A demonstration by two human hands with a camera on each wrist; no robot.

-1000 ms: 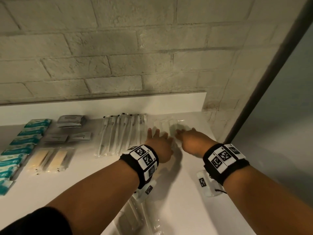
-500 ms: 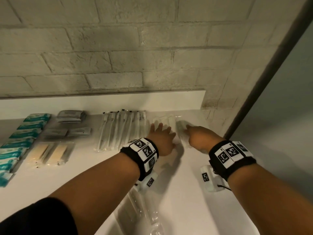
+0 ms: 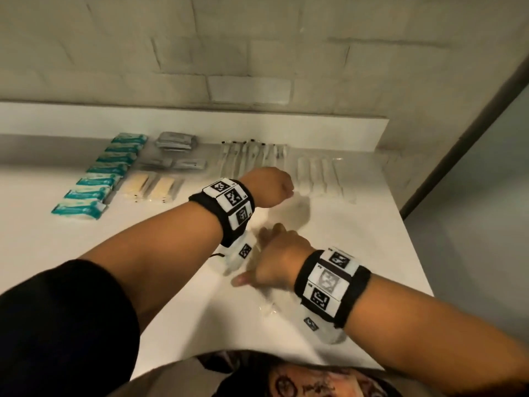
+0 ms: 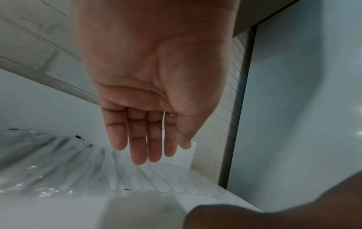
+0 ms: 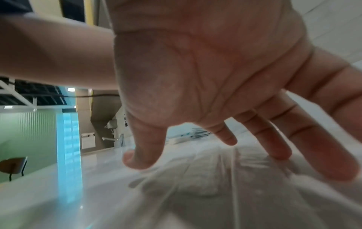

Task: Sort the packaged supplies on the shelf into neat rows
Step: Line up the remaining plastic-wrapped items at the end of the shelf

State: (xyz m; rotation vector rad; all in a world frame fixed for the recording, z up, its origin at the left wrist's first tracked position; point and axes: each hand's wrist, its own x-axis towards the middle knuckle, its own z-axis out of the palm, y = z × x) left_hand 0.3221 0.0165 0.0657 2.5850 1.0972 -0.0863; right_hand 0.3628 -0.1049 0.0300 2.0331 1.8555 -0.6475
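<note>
A white shelf [image 3: 357,239] carries rows of packaged supplies. Clear flat packs [image 3: 320,179] lie side by side at the back right, next to long clear packs with black tips [image 3: 252,159]. My left hand [image 3: 272,187] hovers over the join of these two rows, holding nothing; the left wrist view shows its fingers [image 4: 137,148] straight above the clear packs [image 4: 166,181]. Nearer the front edge, my right hand [image 3: 266,259] is spread over loose clear packs [image 3: 267,309]. Its thumb and fingers [image 5: 274,147] touch the crinkled plastic [image 5: 195,182].
Teal packets [image 3: 97,179] run in a line at the left, with grey packets [image 3: 174,141] and yellow packs [image 3: 148,186] beside them. A brick wall backs the shelf, and a dark frame [image 3: 458,138] and a pale panel close the right side.
My right hand has pulled back from the back row to the loose clear packs near the front edge. The left hand has lifted off the packs and hovers.
</note>
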